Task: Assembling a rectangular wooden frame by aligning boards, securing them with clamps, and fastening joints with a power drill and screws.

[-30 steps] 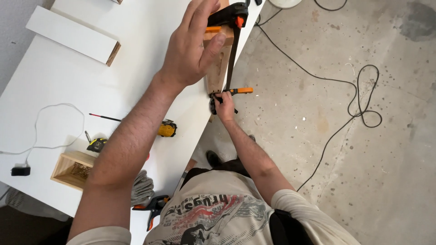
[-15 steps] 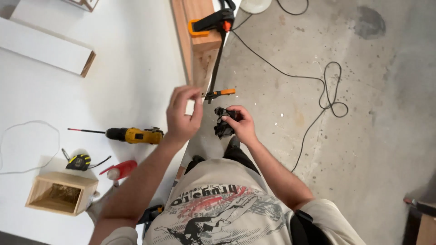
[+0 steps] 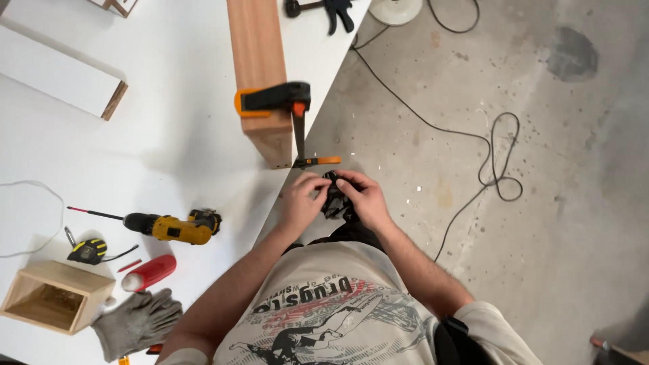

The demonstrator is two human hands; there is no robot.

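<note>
1. While both hands meet just below the end of the clamped plank (image 3: pixel 260 81), the left hand (image 3: pixel 302 199) and right hand (image 3: pixel 362 197) pinch one small black object (image 3: pixel 336 199) between them.
2. Each grip is narrow, closed on that object from opposite sides.
3. Left of the plank's near end, a yellow drill (image 3: pixel 169 226) lies flat on the white surface (image 3: pixel 169 101), nearer the left hand.

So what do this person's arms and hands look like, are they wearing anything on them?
Both the left hand and the right hand are bare, with no gloves, rings or watch visible. The forearms are bare too; short, light beige T-shirt sleeves end near the elbows.
</note>
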